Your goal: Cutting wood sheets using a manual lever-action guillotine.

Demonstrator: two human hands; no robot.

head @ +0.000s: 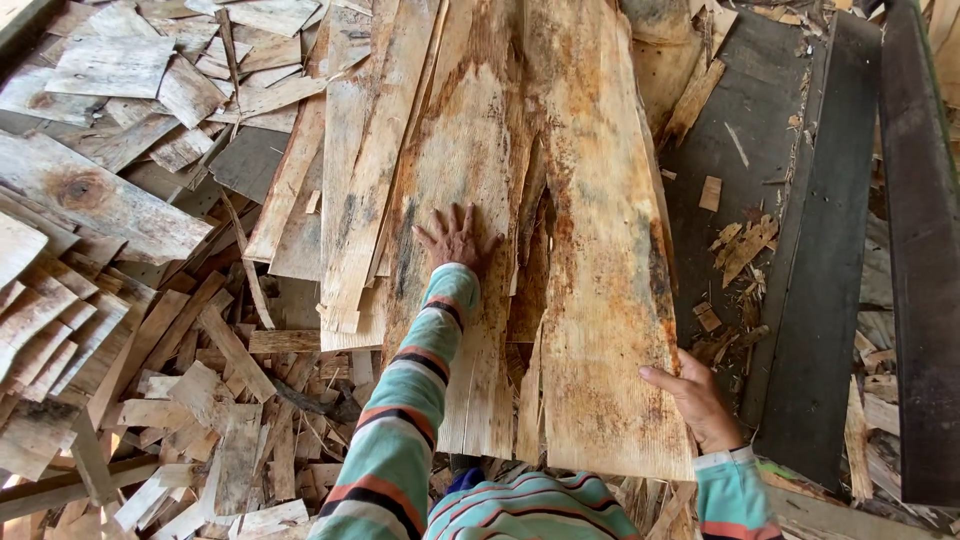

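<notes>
My left hand (457,238) lies flat, fingers spread, on a long thin sheet of wood veneer (462,150) with dark and orange stains. My right hand (698,403) grips the near right edge of a second, wider veneer sheet (600,250) that lies beside the first and partly over it. Both sheets run away from me along a pile of similar strips. My sleeves are striped teal, orange and black.
Loose veneer offcuts and grey scraps (200,400) cover the ground at left. More long strips (350,170) lie left of the sheets. A dark board surface (740,140) and dark beams (830,260) stand at right, with small chips (740,245) on them.
</notes>
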